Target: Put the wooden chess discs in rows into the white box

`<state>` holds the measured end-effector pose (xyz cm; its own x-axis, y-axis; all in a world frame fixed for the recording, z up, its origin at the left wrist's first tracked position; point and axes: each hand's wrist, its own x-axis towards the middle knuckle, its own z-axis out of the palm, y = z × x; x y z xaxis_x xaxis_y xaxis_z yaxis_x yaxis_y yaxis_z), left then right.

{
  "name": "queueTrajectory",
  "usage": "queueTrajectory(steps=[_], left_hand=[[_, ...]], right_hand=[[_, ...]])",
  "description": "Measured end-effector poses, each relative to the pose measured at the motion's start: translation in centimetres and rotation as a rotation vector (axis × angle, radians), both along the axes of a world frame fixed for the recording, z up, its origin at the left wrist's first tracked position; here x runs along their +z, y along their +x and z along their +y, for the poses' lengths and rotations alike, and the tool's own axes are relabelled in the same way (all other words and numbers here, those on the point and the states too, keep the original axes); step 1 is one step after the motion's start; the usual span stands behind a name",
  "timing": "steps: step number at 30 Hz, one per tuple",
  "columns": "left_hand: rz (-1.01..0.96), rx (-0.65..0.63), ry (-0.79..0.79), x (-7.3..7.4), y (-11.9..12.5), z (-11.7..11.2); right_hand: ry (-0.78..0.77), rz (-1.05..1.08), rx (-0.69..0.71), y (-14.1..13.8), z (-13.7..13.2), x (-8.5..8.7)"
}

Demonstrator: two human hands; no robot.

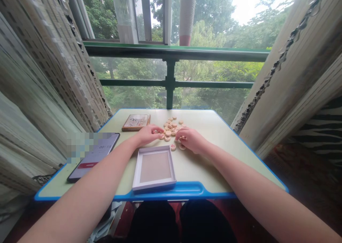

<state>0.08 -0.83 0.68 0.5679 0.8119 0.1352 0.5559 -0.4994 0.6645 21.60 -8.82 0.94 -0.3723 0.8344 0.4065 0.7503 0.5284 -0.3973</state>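
smooth tabletop (211,125) bears round wooden discs (167,133) beside both hands (146,135) (192,140), fingers (182,132) curled, grip unclear.

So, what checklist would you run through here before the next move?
1. Left hand at the pieces: ok, at their left.
2. Right hand at the pieces: ok, at their right.
3. Grip on a piece, either hand: cannot tell.
4. Pieces spread singly: not ok, several overlap.
5. Box open side up: ok.
6. Phone apart from left forearm: cannot tell from this angle.
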Motion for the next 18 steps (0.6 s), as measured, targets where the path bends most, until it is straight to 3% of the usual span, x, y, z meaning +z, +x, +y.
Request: queueTrajectory(steps=[6, 13, 18], left_hand=[[0.01, 0.007, 0.002, 0.1, 0.0, -0.2], [-0.014, -0.019, 0.075, 0.5, 0.1, -0.7], [-0.126, -0.116, 0.038, 0.8, 0.2, -0.7]], right_hand=[[0.021, -0.004, 0.034, 0.3, 0.0, 0.1], [0.126, 0.039, -0.272, 1.4, 0.6, 0.5], [0.088, 0.048, -0.345, 1.7, 0.6, 0.7]])
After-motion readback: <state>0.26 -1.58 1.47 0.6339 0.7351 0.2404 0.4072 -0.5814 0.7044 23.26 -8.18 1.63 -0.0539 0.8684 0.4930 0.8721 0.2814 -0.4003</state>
